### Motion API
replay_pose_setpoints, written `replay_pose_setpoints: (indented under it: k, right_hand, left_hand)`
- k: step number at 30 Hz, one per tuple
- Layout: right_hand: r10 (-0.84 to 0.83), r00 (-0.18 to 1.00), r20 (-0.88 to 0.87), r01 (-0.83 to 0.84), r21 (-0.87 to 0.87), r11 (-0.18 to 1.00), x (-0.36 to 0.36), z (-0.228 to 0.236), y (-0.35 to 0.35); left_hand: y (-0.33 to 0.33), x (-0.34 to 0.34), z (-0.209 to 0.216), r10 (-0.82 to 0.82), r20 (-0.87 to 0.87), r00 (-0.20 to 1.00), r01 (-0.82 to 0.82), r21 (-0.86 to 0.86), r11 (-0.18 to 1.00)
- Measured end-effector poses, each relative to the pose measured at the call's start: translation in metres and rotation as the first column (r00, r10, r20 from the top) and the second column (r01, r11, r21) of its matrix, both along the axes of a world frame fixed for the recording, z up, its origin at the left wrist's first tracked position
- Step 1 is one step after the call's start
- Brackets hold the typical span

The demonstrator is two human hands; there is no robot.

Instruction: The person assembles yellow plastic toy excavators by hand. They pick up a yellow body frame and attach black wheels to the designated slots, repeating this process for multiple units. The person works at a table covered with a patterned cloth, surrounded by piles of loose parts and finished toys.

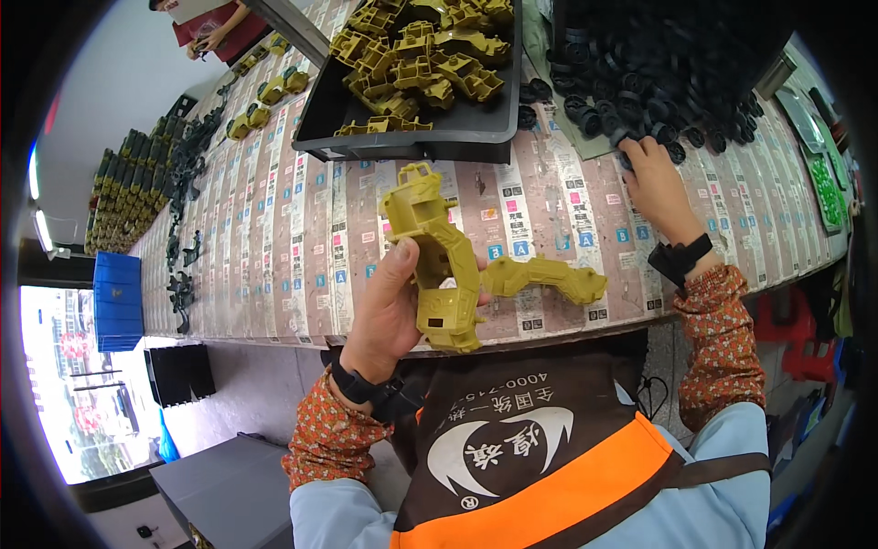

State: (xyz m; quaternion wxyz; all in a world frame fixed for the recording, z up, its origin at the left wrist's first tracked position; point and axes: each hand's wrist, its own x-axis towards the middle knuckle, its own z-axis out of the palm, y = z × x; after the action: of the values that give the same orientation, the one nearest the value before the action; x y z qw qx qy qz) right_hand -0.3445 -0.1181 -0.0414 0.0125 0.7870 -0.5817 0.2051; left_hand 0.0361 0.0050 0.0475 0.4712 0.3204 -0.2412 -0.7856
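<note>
My left hand (389,306) grips a mustard-yellow plastic toy vehicle body (446,261), held up on end above the table's near edge, thumb on its side. A second yellow vehicle body (546,277) lies on the table just right of it. Off to the right, my right hand (657,183) reaches to the near edge of a heap of black toy wheels (631,101). Its fingers are bent round a black wheel (626,161), which they partly hide.
A black crate (412,146) of yellow bodies stands at the far middle. Along the left lie black parts (183,247) and stacked yellow-and-black pieces (137,183). A co-worker (219,32) is at the far left. A green tray (823,188) sits at the right edge.
</note>
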Motion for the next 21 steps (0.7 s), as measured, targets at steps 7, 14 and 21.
replay_pose_setpoints:
  k: [7, 14, 21]
  right_hand:
    - [-0.012, 0.969, 0.247, -0.058, 0.272, 0.960, -0.003, 0.033, 0.010]
    - [-0.093, 0.245, 0.965, -0.770, 0.252, 0.586, 0.104, 0.091, 0.087]
    - [-0.197, 0.080, 0.977, -0.774, 0.185, 0.606, 0.121, 0.084, 0.108]
  left_hand:
    - [0.006, -0.012, 0.007, -0.032, 0.246, 0.969, 0.048, -0.058, 0.997]
    - [0.016, -0.041, 0.001, 0.062, 0.373, 0.926, 0.007, -0.181, 0.983]
    - [0.020, -0.051, -0.002, 0.094, 0.390, 0.916, 0.020, -0.279, 0.960]
